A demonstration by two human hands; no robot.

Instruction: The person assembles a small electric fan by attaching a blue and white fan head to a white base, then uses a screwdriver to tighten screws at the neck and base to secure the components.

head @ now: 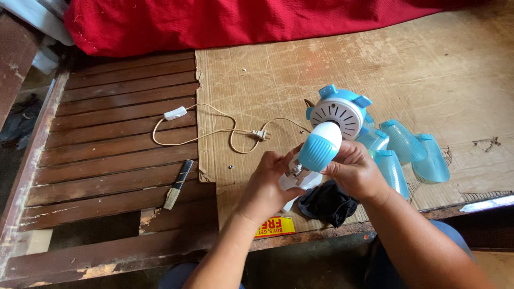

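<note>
The small blue-and-white fan [327, 128] is held up over the cardboard sheet [321, 69], its neck wrapped by the right hand [356, 171] while the left hand [270, 179] closes around its white base. Its translucent blue blades [407, 147] lie just beside, a black cloth [327, 203] beneath, and the white cord [214, 131] trails across the wooden slats [118, 139].

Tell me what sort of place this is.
Probably a home or makeshift repair spot, not a proper workshop: the person works a small blue-and-white electric fan on a sheet of worn brown cardboard laid over a dark slatted wooden bed frame, with a red fabric bedcover behind.
</note>
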